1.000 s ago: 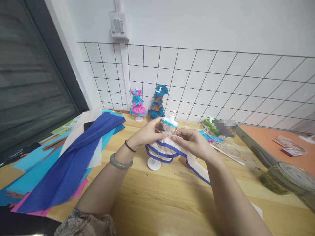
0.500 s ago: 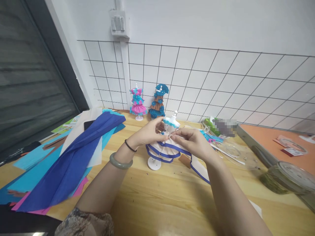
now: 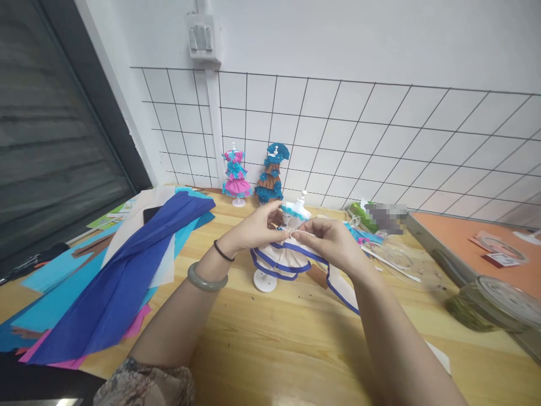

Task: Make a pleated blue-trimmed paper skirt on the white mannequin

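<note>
Left hand (image 3: 253,228): thumb in front and fingers curled behind, closed around the waist of the dress form.
Right hand (image 3: 333,242): thumb and forefinger pinched together on the cream strip, their tips just beside the left thumb.
Dress form (image 3: 296,212): between the two sets of fingers, its shoulders and neck rising above them, its white base (image 3: 265,281) on the worktop (image 3: 236,338) below.
Skirt (image 3: 283,262): cream tiers edged in blue, right under the fingers.
Cream strip (image 3: 341,286): gathered at the fingertips, its blue-edged length hanging loose below the right hand (its far end is hidden by the forearm).
Just changed: the neck of the form has shifted a little to the right over the last second, while the base has hardly moved; the form now seems to lean more. Both grips have stayed at the waist.
What that means: the gathering there looks unfinished, judging by the pinched fold and the loose length.
Beyond the fingers: a pink-and-blue dressed form (image 3: 236,177) and a brown-and-teal one (image 3: 271,175), both upright.
Left of the fingers: a blue sheet (image 3: 131,268) over other coloured sheets.
</note>
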A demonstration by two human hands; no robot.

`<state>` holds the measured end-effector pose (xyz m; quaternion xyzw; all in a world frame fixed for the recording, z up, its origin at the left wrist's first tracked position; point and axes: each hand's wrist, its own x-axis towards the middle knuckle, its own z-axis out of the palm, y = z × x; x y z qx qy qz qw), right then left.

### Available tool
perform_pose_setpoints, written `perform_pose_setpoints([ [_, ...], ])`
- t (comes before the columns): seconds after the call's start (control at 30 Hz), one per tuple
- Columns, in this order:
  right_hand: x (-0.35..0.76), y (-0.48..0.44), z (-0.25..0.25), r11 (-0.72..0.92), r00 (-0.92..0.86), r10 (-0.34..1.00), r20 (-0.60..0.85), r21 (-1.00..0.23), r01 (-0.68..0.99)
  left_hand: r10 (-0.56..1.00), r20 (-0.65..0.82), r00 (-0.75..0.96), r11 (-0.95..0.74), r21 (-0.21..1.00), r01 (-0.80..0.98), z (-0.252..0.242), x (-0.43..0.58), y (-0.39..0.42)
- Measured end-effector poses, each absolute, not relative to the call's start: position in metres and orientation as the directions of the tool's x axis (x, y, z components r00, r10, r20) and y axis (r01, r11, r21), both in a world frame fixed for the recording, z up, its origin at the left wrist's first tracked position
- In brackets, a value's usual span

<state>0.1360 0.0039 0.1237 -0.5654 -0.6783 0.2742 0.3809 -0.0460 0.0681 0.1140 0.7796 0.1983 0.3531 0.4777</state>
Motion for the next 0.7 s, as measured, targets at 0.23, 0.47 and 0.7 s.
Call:
perform_pose_setpoints([
  [0.23,0.1366,0.0043,0.1224,0.242,-0.078,0.967,0.243,-0.777,0.581,0.657,0.352,0.666,-0.479,0.878,0.008,0.1160,-0.0456,0.0658],
  [0.47,0.1350,0.0053,0.1200,0.225,-0.049,0.969,0.243,-0.778,0.587,0.677,0.311,0.667,-0.439,0.898,0.027,0.1176,-0.0466,0.0636],
  [0.7,0.1350,0.0083,0.1177,0.212,-0.033,0.970,0.240,-0.774,0.597,0.684,0.343,0.644,-0.469,0.883,0.028,0.1155,-0.0449,0.0655],
])
